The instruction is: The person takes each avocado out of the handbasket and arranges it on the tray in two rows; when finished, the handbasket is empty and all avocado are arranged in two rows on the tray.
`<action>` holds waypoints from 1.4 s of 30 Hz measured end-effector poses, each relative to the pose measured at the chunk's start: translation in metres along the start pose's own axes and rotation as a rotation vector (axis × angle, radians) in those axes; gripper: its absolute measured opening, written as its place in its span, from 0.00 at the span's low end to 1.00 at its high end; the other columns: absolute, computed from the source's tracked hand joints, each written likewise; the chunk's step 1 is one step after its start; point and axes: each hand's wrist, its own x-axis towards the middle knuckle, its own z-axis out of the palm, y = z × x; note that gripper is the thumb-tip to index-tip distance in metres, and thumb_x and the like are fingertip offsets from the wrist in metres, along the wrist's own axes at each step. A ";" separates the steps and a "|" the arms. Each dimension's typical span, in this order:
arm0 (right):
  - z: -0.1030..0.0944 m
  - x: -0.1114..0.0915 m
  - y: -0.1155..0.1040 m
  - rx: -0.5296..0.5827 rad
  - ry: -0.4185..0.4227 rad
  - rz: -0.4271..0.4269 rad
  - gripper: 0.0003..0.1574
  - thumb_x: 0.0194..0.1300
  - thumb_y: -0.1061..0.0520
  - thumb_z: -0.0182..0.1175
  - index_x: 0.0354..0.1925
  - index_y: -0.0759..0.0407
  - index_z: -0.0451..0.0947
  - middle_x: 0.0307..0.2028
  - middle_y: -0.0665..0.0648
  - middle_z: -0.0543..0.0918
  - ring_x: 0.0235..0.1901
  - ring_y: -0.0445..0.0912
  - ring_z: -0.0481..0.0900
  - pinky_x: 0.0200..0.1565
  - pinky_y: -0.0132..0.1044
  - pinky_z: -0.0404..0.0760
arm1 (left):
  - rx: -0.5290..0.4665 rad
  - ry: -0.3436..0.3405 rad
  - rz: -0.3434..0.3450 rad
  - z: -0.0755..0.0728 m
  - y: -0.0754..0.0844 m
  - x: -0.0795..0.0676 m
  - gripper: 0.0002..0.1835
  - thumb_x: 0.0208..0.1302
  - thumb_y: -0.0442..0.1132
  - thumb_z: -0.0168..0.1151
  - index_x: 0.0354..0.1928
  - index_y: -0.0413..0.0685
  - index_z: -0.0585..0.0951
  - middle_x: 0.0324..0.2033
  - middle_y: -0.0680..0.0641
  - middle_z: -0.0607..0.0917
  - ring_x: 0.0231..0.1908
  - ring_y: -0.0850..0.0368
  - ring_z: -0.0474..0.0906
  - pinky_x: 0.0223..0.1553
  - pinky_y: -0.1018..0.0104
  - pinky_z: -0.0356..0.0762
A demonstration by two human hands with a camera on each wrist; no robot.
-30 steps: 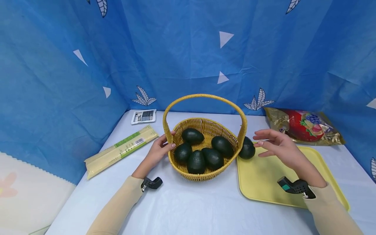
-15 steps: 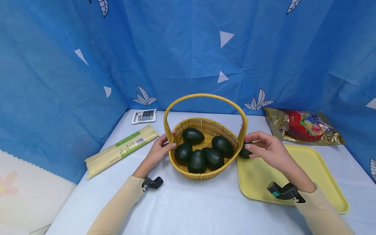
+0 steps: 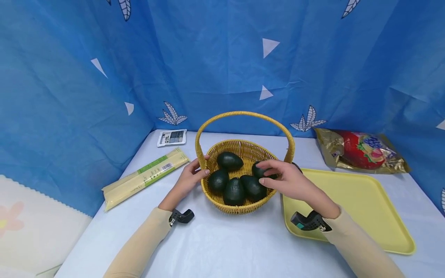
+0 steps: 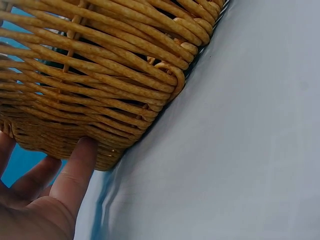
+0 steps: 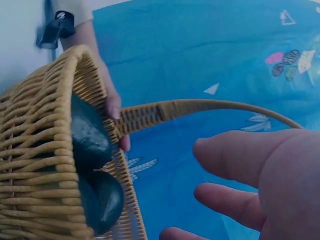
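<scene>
A yellow wicker basket (image 3: 240, 209) with a tall hoop handle holds several dark green avocados (image 3: 234, 192). My left hand (image 3: 189, 175) grips the basket's left rim beside the foot of the handle; in the left wrist view its fingers lie against the woven wall (image 4: 100, 75). Over the basket's right side hovers my right hand (image 3: 290, 181), fingers loosely bent and spread above the rightmost avocado (image 3: 257, 170). The right wrist view shows this right hand (image 5: 270, 175) holding nothing. Another avocado (image 3: 297, 166), by the tray's corner, is mostly hidden behind it.
A yellow tray (image 3: 351, 208) lies on the right, partly under my right forearm. Behind it is a gold and red snack bag (image 3: 363, 150). On the left are a long noodle pack (image 3: 146, 177) and a small white pouch (image 3: 172, 138). Blue curtains enclose the white table.
My right hand has moved left, from beside the avocado at the tray's corner, past the handle to above the basket. The left hand keeps its place on the rim.
</scene>
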 end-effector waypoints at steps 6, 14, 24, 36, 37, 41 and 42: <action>0.012 0.021 0.003 -0.166 -0.026 -0.015 0.26 0.69 0.55 0.65 0.63 0.57 0.78 0.60 0.62 0.82 0.54 0.58 0.84 0.52 0.53 0.86 | 0.000 -0.003 -0.009 0.001 -0.001 0.000 0.30 0.72 0.37 0.59 0.75 0.48 0.67 0.74 0.37 0.68 0.69 0.35 0.72 0.61 0.56 0.81; 0.020 0.038 0.003 -0.256 -0.202 -0.019 0.22 0.67 0.60 0.65 0.59 0.58 0.80 0.54 0.60 0.85 0.44 0.49 0.82 0.44 0.41 0.84 | -0.003 -0.002 0.003 -0.001 -0.002 0.002 0.30 0.72 0.37 0.59 0.74 0.46 0.68 0.74 0.37 0.68 0.68 0.35 0.72 0.61 0.56 0.81; 0.031 0.040 -0.004 -0.378 -0.290 -0.044 0.16 0.64 0.61 0.68 0.51 0.54 0.84 0.50 0.56 0.85 0.47 0.49 0.79 0.47 0.42 0.81 | -0.003 0.000 -0.011 -0.001 -0.001 0.001 0.30 0.72 0.37 0.59 0.74 0.49 0.68 0.74 0.38 0.68 0.69 0.36 0.72 0.62 0.52 0.80; 0.032 0.045 -0.001 -0.367 -0.404 0.000 0.14 0.66 0.59 0.67 0.50 0.49 0.81 0.50 0.53 0.84 0.44 0.46 0.76 0.46 0.41 0.77 | 0.005 0.006 -0.004 0.001 0.000 0.000 0.30 0.71 0.37 0.59 0.74 0.49 0.68 0.74 0.38 0.68 0.68 0.35 0.73 0.61 0.53 0.81; 0.032 0.046 0.001 -0.348 -0.417 0.007 0.14 0.67 0.59 0.66 0.50 0.49 0.80 0.49 0.53 0.83 0.41 0.45 0.75 0.43 0.39 0.76 | 0.006 0.005 -0.004 0.001 0.000 0.000 0.30 0.71 0.37 0.60 0.74 0.49 0.68 0.74 0.38 0.68 0.68 0.35 0.73 0.61 0.53 0.81; 0.032 0.046 0.005 -0.284 -0.441 0.021 0.16 0.69 0.59 0.63 0.54 0.49 0.79 0.44 0.52 0.82 0.33 0.43 0.72 0.37 0.35 0.72 | 0.004 0.006 -0.006 0.001 -0.001 0.001 0.30 0.71 0.37 0.60 0.74 0.49 0.69 0.74 0.38 0.68 0.68 0.35 0.73 0.61 0.53 0.81; 0.032 0.046 0.006 -0.276 -0.442 0.019 0.17 0.69 0.59 0.62 0.55 0.50 0.79 0.44 0.53 0.82 0.32 0.43 0.72 0.36 0.35 0.71 | 0.002 0.008 -0.005 0.001 -0.001 0.001 0.30 0.71 0.37 0.60 0.74 0.49 0.69 0.74 0.38 0.68 0.68 0.36 0.73 0.61 0.54 0.81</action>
